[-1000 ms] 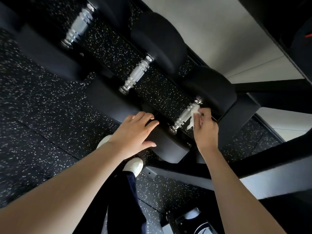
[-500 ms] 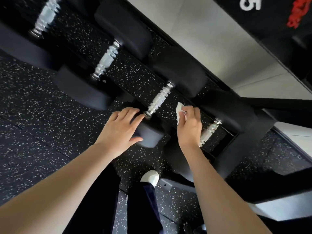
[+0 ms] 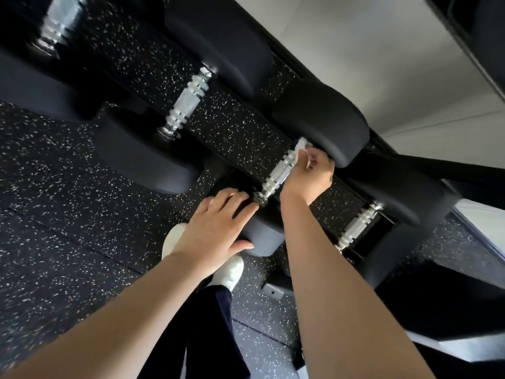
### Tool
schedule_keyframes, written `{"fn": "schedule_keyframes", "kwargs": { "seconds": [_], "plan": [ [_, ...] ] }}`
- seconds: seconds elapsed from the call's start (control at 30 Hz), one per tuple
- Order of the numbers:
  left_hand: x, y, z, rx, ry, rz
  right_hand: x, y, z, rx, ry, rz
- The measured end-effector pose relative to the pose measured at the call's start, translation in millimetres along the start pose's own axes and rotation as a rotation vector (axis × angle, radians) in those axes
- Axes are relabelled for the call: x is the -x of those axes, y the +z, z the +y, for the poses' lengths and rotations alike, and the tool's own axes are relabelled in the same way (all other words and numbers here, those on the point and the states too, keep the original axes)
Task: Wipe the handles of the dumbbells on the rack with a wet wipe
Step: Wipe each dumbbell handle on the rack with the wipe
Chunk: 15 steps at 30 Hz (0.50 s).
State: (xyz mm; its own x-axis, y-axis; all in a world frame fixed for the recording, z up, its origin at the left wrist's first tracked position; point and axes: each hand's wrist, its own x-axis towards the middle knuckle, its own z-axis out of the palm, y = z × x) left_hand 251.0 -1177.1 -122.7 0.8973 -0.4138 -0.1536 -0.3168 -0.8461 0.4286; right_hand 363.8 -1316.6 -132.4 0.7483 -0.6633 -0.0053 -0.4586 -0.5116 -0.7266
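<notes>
Several black dumbbells with chrome handles lie in a row on a low rack. My right hand (image 3: pixel 310 173) pinches a white wet wipe (image 3: pixel 302 145) against the far end of the second handle from the right (image 3: pixel 277 175), close under its far head (image 3: pixel 321 119). My left hand (image 3: pixel 216 231) rests with straight fingers on the near head (image 3: pixel 262 235) of that same dumbbell. The rightmost handle (image 3: pixel 358 228) is bare, as are the middle handle (image 3: pixel 187 101) and a blurred handle at top left (image 3: pixel 57 23).
Black speckled rubber floor (image 3: pixel 54 214) spreads to the left and under the rack. Dark rack beams (image 3: pixel 437 296) cross at the right. A pale wall (image 3: pixel 382 64) stands behind. My white shoes (image 3: pixel 229 272) and dark trousers are below my hands.
My right hand left the rightmost handle, carried the wipe left, and now presses it on the second handle from the right. My left hand shifted to that dumbbell's near head.
</notes>
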Motion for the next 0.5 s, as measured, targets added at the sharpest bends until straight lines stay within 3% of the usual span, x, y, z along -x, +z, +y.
{"fn": "schedule_keyframes", "kwargs": {
  "seconds": [0.17,0.5],
  "plan": [
    [-0.9,1.4,-2.5,0.02,0.013,0.003,-3.7,1.1,4.3,0.037,-0.031,-0.046],
    [0.3,-0.2,-0.2,0.028,-0.008,0.011,21.6,-31.1,41.2,0.219,-0.326,-0.514]
  ]
}}
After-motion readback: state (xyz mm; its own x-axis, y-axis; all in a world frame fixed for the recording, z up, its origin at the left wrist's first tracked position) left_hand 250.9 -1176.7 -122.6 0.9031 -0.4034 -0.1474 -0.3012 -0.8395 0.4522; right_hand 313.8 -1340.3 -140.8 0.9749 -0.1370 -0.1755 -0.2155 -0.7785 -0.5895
